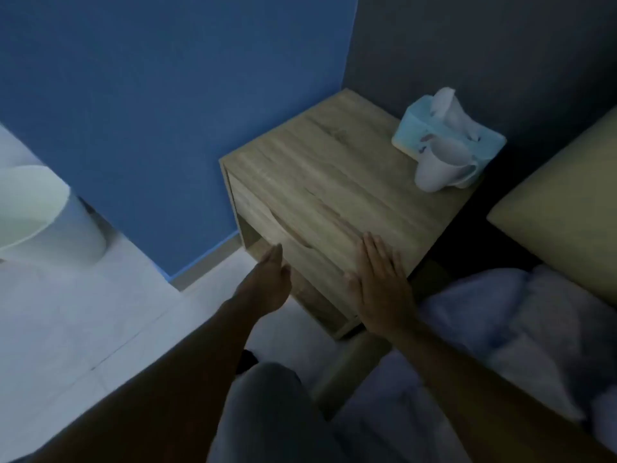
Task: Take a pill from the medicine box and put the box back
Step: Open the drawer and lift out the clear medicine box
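A wooden bedside cabinet point(334, 182) stands in the corner, its drawer front point(283, 242) facing me and closed. My left hand point(270, 282) hovers flat and edge-on just in front of the drawer, fingers straight, holding nothing. My right hand point(380, 282) lies palm down with fingers apart on the cabinet's near right corner. No medicine box or pill is visible anywhere.
A light blue tissue box point(447, 128) and a white mug point(440, 168) sit at the cabinet's back right. A bed with a pale quilt point(521, 322) and a yellowish pillow point(567, 202) is on the right. A white bin point(43, 215) stands on the tiled floor at left.
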A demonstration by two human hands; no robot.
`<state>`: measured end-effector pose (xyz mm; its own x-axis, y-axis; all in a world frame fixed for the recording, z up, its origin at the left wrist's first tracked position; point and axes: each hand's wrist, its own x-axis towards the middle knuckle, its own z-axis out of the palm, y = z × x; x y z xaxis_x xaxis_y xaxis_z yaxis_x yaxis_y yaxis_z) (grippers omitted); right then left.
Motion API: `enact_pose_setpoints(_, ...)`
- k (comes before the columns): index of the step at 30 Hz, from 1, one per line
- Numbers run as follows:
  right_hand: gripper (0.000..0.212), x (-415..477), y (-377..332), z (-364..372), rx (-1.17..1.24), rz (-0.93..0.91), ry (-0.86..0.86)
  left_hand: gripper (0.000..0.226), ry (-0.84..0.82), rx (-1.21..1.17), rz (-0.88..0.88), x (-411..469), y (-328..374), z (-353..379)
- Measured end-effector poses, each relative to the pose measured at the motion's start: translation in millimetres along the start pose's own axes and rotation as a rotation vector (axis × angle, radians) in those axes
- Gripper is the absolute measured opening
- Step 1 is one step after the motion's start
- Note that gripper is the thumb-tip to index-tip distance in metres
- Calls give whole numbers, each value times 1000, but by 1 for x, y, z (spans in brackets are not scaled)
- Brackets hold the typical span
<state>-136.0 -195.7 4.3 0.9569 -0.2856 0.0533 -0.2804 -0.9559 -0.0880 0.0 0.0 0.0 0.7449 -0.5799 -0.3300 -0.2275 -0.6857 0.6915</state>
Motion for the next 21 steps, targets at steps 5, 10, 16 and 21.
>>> enact_pose_setpoints(5,66,4,1,5,-43,12,53,79,118,-185,-28,45,7,20)
enact_pose_setpoints(10,65,4,-2,2,-77,15,54,85,284,-479,58,60,22,47)
enact_pose_setpoints(16,64,5,-1,3,-61,19,62,97,370,-704,-75,72,28,47)
enact_pose_setpoints(21,65,8,4,5,-44,14,38,96,346,-661,-93,75,23,48)
